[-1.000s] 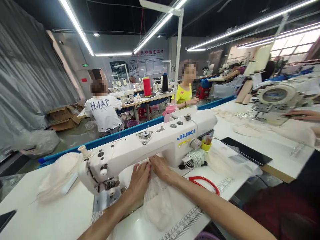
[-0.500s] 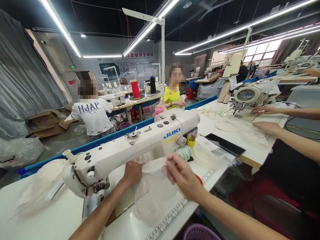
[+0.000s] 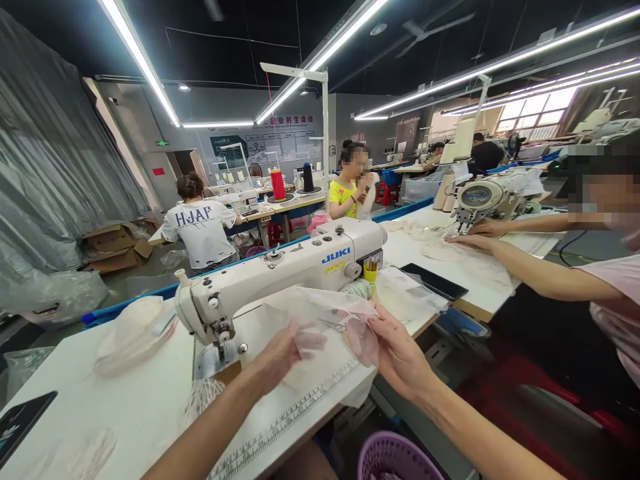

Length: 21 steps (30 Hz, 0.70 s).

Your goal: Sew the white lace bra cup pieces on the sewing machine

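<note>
Head view. Left hand (image 3: 280, 357) reaches in from the lower left, fingers extended and blurred, seen through a sheer white cloth (image 3: 320, 301); cannot tell whether they grip it. Right hand (image 3: 403, 353) pinches the cloth's right edge between thumb and fingers. Hands apart, cloth stretched across the gap, raised in front of the white sewing machine (image 3: 280, 263), near its arm. A small metal object (image 3: 334, 325) shows by the cloth, its kind unclear.

Below the cloth, a printed ruler strip (image 3: 295, 403) runs along the near edge of the white table (image 3: 150, 387). Past the cloth, near the machine's right end: coiled pale cord (image 3: 358, 289), touching or just beside a yellow cup (image 3: 370, 273). Farther right, a flat black panel (image 3: 434, 281). Left of the machine's head, a heap of pale cloth (image 3: 130, 337). Purple basket (image 3: 395, 447) lower, beyond the table edge.

At right, a co-worker's two hands (image 3: 473, 241) rest on pale fabric at a second machine (image 3: 480, 193). Farther back, a person in a yellow shirt (image 3: 343, 193) holds whitish material.
</note>
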### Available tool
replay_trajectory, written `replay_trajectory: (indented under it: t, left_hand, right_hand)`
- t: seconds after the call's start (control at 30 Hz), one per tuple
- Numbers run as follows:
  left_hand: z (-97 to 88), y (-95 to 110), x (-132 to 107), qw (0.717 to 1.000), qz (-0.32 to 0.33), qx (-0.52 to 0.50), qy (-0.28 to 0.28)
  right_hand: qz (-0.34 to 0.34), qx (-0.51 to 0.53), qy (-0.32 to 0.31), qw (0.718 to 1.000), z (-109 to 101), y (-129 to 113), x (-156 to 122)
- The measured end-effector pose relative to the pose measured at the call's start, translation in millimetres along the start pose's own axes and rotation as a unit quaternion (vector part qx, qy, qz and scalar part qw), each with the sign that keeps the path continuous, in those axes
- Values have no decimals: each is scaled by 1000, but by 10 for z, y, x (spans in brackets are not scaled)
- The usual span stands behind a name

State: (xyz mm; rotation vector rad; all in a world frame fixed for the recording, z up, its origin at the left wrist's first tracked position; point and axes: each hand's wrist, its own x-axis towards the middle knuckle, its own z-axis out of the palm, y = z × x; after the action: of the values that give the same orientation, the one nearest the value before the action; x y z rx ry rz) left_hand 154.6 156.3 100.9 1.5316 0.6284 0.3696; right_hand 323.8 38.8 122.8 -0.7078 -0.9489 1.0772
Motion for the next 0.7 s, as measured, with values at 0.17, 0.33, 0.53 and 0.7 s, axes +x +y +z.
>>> replay_trajectory:
  t: [0.17,0.33,0.53,0.7]
  left_hand:
    - [433,13,-504,943,-2,-330,30]
    - [470,-203,-764,982,39,-117,141]
    - [547,-321,-1121,986,20,123,107]
    - [463,-446,-1436,974,-44,157,161]
  right_hand:
    - [51,-12,28,998,-61,304,-411]
    - [149,-95,-76,981,-208,576,-781]
    - [108,-216,-134,961,100,808,-757]
    - [92,-307,-147,936,424,940,-738]
